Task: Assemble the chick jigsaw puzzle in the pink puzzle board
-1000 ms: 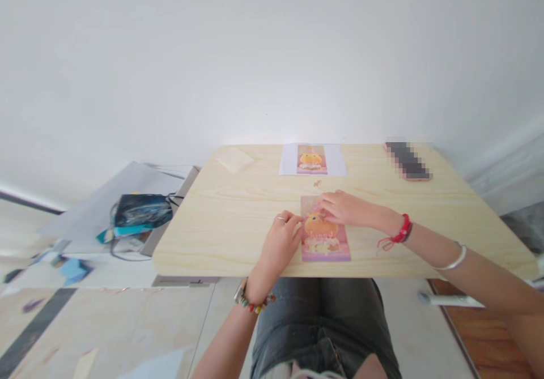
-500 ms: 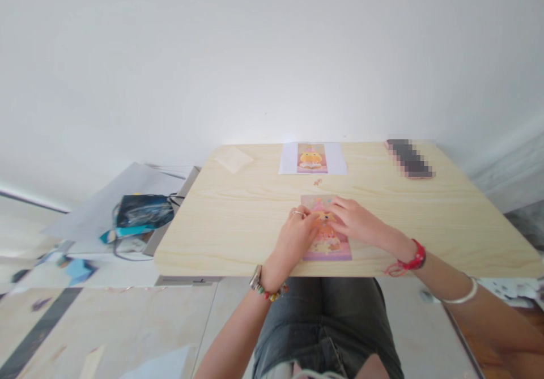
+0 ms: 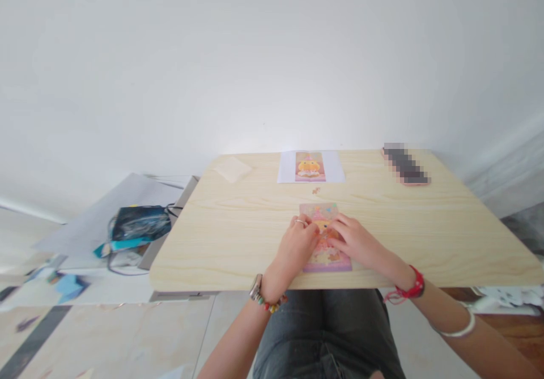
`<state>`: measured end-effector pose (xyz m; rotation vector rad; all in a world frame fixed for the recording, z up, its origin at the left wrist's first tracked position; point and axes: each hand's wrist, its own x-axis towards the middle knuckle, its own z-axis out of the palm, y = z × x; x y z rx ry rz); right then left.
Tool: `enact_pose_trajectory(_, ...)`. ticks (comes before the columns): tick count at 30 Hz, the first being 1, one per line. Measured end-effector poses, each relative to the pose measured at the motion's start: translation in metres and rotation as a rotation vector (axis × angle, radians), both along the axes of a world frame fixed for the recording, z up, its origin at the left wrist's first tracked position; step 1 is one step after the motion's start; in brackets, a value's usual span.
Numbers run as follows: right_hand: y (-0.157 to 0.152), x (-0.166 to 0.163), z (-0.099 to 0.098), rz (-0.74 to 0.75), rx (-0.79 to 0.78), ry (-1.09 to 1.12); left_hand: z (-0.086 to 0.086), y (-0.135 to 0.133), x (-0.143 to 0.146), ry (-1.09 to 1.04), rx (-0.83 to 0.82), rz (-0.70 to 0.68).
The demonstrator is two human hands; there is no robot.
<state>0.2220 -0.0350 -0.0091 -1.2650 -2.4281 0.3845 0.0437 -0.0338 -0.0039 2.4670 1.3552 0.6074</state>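
A small picture jigsaw puzzle (image 3: 327,265) with a yellow figure and pink and purple edges lies flat near the table's front edge. My left hand (image 3: 297,246) rests over its left side, fingers bent and closed, their tips against the puzzle. From the right, my right hand (image 3: 357,240) reaches onto the middle, thumb and fingertips drawn together. Whatever is between those fingertips is too small to make out. Loose jigsaw pieces (image 3: 316,190) lie just beyond the puzzle. Behind them, a white sheet (image 3: 334,166) carries a printed picture of a similar yellow figure.
A pale paper piece (image 3: 233,169) lies at the table's back left, and a blurred-out phone (image 3: 406,166) at the back right. The wooden table (image 3: 229,237) meets a white wall. Left of it, a dark bag (image 3: 142,223) with cords sits beside grey sheets.
The whole view has shifted slightly, so the table appears lower. My right hand's fingertips have moved a little down the puzzle, toward its middle. My left hand stays on the left side.
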Motion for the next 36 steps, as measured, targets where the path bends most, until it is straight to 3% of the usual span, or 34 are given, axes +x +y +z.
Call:
enact_pose_trajectory(25, -0.001, -0.004, 0.003, 0.034, 0.020, -0.034, -0.004, -0.007, 0.004, -0.006, -0.048, 0.017)
enact_pose_trajectory(36, -0.010, 0.001, 0.000, 0.037, 0.044, -0.052, -0.004, -0.009, 0.001, -0.017, -0.072, -0.042)
